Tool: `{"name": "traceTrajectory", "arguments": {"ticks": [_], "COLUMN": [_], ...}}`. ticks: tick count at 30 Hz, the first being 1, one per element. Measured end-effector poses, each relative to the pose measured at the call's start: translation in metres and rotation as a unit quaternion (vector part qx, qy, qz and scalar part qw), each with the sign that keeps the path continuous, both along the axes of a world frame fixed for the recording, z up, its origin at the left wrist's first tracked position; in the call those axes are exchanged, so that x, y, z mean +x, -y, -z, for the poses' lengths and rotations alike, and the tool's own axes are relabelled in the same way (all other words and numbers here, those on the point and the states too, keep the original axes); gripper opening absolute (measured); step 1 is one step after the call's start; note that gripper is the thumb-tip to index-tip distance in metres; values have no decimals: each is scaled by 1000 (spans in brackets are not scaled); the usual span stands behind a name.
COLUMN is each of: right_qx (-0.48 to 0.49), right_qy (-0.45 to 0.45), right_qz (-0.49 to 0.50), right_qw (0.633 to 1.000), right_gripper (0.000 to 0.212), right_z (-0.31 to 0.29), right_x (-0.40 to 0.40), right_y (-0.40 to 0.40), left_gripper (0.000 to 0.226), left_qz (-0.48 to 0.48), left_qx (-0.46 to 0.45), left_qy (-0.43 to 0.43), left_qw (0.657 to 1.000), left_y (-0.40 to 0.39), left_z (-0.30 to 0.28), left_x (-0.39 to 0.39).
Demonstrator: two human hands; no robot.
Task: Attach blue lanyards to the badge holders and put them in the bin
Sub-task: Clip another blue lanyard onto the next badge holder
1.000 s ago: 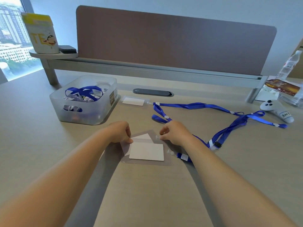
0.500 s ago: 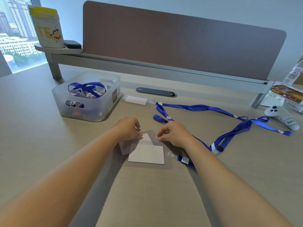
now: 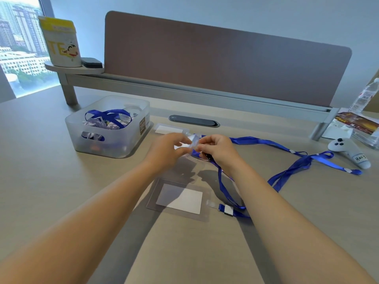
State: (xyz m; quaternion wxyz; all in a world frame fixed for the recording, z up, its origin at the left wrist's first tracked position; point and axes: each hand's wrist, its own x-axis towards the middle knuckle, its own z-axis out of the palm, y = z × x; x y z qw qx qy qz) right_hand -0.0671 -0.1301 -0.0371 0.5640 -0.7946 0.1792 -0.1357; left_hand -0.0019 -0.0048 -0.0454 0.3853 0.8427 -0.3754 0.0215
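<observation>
A small clear plastic badge holder (image 3: 191,143) is pinched between the curled fingers of the left hand (image 3: 166,149) and the right hand (image 3: 216,149), lifted above the beige desk top (image 3: 51,181). A black clip on a blue ribbon lanyard (image 3: 222,181) appears to be held under the right fingers too, though motion blur hides the exact contact.

Just below the hands, a larger clear plastic badge holder with a white card (image 3: 178,198) lies flat, a lanyard end already joined at its right edge. Beyond the left hand a third clear holder with a white card (image 3: 167,129) rests, and further left stands the translucent plastic bin (image 3: 114,148), blue lanyards already inside. More blue lanyard loops (image 3: 297,160) trail away to the right.

The likely trouble: the clip could miss the holder's slot and slip, or the trailing ribbon could drag the flat holder along when lifted towards the bin.
</observation>
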Motion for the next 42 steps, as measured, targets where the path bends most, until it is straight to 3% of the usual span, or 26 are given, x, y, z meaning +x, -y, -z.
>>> {"name": "traceTrajectory", "arguments": {"ticks": [4, 11, 19, 23, 32, 36, 40, 42], "right_qx": [103, 61, 14, -24, -143, -172, -92, -8], "right_qy": [29, 54, 124, 156, 165, 156, 119, 75], "right_qz": [-26, 4, 21, 41, 54, 47, 30, 21], "right_qw": [994, 997, 992, 987, 974, 971, 988, 997], "right_gripper": [13, 20, 28, 31, 38, 37, 8, 18], "right_z": [-8, -16, -23, -20, -20, -21, -26, -29], "right_x": [-5, -5, -5, -4, -1, -1, 1, 2], "right_y": [-5, -12, -22, -26, -30, -34, -35, -34], "left_gripper": [30, 36, 25, 33, 36, 30, 29, 22], "left_qz": [0, 0, -48, 0, 15, 12, 4, 4], "left_qx": [-35, -27, -64, 4, 151, 216, 253, 270], "left_qy": [-8, -1, 196, 273, 257, 326, 365, 427], "left_qw": [999, 1000, 977, 962, 954, 920, 896, 863], "left_y": [0, 1, -6, -11, -9, -12, -12, -14], "left_z": [-4, -15, -18, -24, -42, -43, -41, -41], "left_x": [-4, -5, 1, 1, -1, -2, -1, 0]}}
